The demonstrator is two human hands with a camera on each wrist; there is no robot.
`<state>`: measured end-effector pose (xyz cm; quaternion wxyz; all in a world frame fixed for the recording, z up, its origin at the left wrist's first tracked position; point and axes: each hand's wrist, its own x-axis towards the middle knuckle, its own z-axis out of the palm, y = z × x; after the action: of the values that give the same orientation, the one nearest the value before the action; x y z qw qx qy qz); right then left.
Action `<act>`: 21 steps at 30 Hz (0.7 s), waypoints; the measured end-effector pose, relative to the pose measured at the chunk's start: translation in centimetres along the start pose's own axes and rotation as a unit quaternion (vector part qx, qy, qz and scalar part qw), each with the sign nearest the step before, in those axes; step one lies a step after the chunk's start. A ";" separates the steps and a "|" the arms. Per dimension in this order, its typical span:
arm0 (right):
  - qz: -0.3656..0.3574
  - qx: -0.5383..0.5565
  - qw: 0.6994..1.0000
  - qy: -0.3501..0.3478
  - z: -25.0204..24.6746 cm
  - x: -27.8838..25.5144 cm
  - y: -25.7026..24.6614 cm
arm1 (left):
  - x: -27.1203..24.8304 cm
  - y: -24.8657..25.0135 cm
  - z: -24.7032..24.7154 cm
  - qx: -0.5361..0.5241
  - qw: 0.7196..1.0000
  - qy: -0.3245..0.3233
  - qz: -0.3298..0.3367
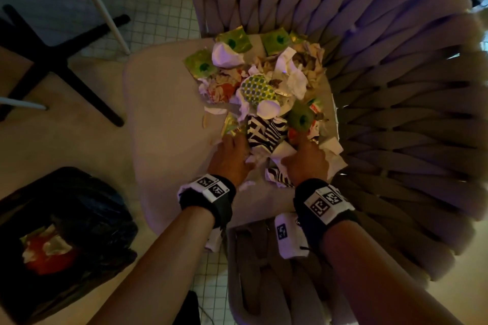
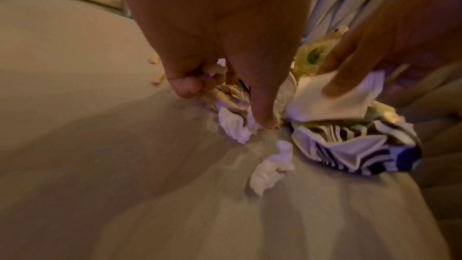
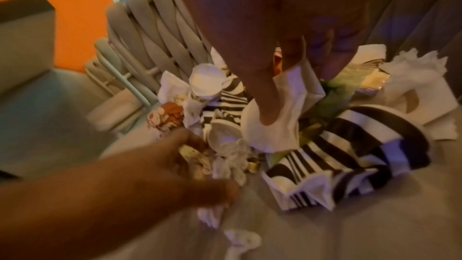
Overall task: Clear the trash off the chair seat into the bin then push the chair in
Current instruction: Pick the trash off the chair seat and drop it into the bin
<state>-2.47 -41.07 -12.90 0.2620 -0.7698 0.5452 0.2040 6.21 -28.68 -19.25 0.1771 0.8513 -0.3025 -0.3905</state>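
Observation:
A heap of trash lies on the beige chair seat: green wrappers, crumpled white napkins, a dotted paper, a green apple and zebra-striped paper. Both hands are at the near edge of the heap. My left hand curls its fingers round crumpled paper scraps, thumb down on the seat. My right hand pinches a white napkin between thumb and curled fingers, above the striped paper. The bin, lined with a black bag, stands on the floor at lower left and holds red and white trash.
The woven grey chair back wraps round the right and far sides of the seat. A loose tissue scrap lies on the cushion near my hands. A black cross-shaped table base and a white leg stand on the floor at upper left.

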 end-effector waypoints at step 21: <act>-0.086 0.117 0.984 -0.106 1.9 -0.1 -3.4 | -2.8 -4.2 -4.3 -0.430 0.900 0.060 -0.046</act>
<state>0.64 -38.90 -13.75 0.4232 -0.7520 0.4660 0.1956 9.70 -23.40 -17.18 0.5257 0.7271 -0.0546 -0.4382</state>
